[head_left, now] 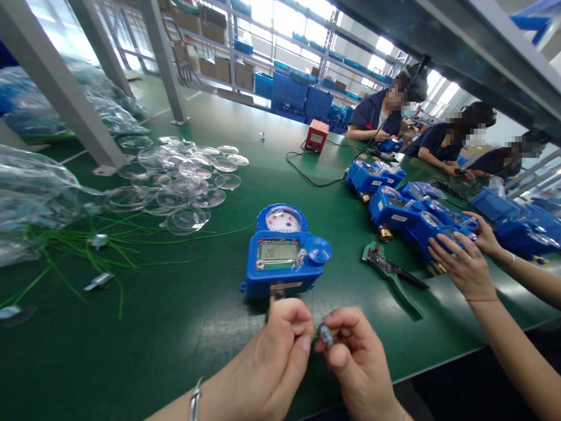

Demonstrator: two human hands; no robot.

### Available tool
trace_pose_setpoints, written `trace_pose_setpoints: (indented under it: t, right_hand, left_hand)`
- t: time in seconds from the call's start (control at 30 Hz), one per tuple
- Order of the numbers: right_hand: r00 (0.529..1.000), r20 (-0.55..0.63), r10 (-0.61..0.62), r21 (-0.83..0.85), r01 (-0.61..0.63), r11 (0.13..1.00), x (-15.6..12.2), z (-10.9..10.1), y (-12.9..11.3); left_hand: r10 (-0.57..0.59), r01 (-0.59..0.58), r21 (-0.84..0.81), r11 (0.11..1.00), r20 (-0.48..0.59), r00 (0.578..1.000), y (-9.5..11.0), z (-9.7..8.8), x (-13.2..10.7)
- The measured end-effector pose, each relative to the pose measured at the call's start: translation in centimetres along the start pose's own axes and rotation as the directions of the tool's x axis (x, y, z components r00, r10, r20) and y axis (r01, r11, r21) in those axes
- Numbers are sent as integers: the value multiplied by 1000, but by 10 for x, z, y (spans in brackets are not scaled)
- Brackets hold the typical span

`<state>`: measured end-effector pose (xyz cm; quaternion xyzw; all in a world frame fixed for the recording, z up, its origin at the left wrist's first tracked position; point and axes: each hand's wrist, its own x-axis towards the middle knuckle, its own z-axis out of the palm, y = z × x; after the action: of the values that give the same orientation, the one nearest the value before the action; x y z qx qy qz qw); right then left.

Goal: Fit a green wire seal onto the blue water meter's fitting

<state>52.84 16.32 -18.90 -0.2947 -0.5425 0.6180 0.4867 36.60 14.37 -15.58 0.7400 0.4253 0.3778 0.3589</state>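
Pinched between thumb and forefinger of the right hand (355, 356) is a small grey metal seal (325, 335); the left hand (274, 356) closes its fingertips on a thin green wire (314, 337) just beside it, the two hands nearly touching. Directly beyond the pinch lies a blue plastic water meter with a grey display and a round dial (283, 251) on the green table (175, 327). Right of the grip rest green-handled pliers (390, 275), and past them a co-worker's hands (464, 263) touch more blue meters (403, 204).
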Motion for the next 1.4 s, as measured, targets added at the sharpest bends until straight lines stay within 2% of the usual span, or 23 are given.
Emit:
trace_pose_setpoints:
  t: [0.17,0.47,0.77,1.03,1.2,1.3,1.4]
  right_hand:
    - [1000,-24,7,32,-7,999,-1,1,-1]
    - [998,-33,56,129,-51,990,-1,3,2]
    - [997,-70,-34,38,37,999,-2,6,1]
    - [999,-42,-14,49,16,999,-3,7,1]
    - [999,-9,34,56,-33,998,-4,4,4]
    - [999,2,34,-14,-34,999,-7,0,7]
    - [1000,-24,-20,-132,17,991,-10,-2,8]
  left_hand:
    - [82,-74,118,990,-66,994,-2,4,-2]
    - [103,-84,171,982,-102,990,-2,3,-2]
    - [102,-72,249,966,-111,989,-4,5,-4]
    - [169,-123,297,947,-133,977,-4,6,-5]
    - [214,-179,261,949,-112,970,-3,6,-2]
    - [217,-189,238,953,-97,971,-4,5,-2]
    - [216,-182,253,950,-116,969,-7,4,-3]
